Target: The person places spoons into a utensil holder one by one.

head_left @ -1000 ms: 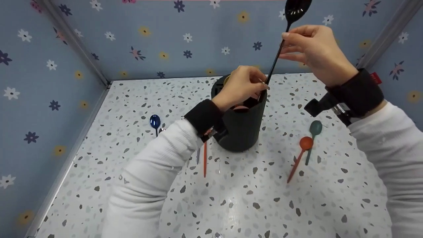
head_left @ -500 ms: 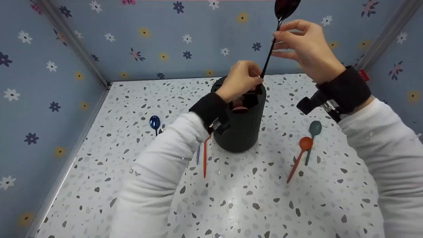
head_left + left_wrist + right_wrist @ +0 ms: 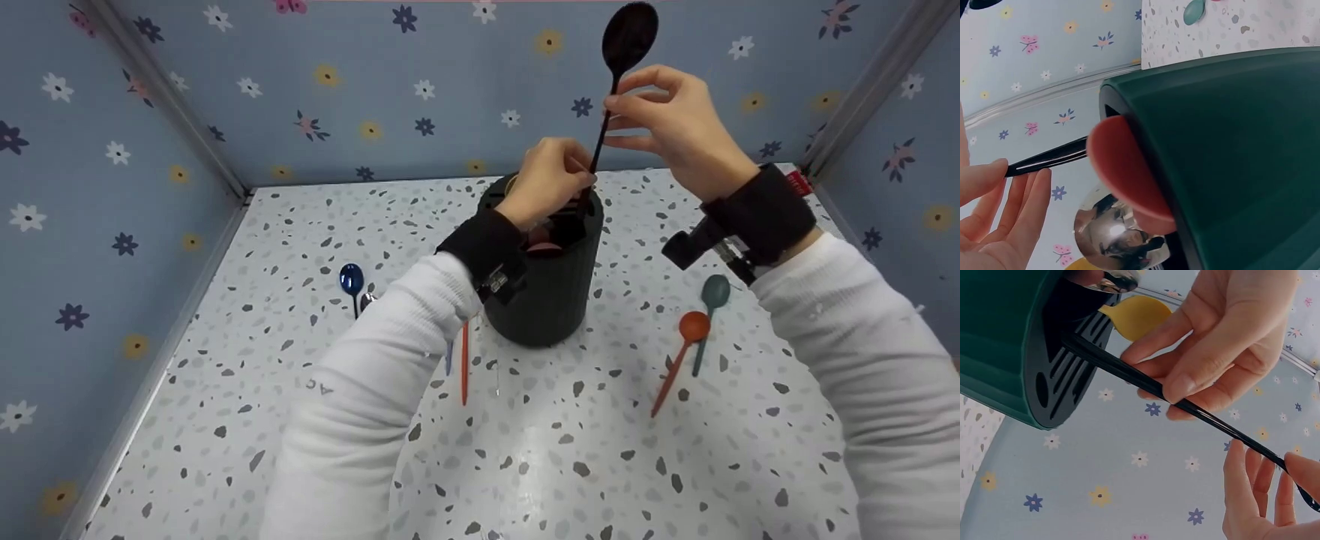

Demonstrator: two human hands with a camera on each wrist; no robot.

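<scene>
Spoon (image 3: 616, 75), black and glossy, with a thin straight handle and an oval bowl up top, stands nearly upright over the holder (image 3: 551, 277). We pinch its upper handle with our right hand (image 3: 667, 124), fingers curled round it, and we grip its lower handle between thumb and fingers of our left hand (image 3: 546, 180) at the holder's rim. That holder is a dark green ribbed cylinder with a slotted black insert; a salmon spoon bowl, a chrome one and a yellow one poke out of it. On the speckled terrazzo table (image 3: 525, 450) we count one blue spoon (image 3: 351, 279), one orange spoon (image 3: 681, 352) and one teal spoon (image 3: 709, 315), the last two lying side by side.
</scene>
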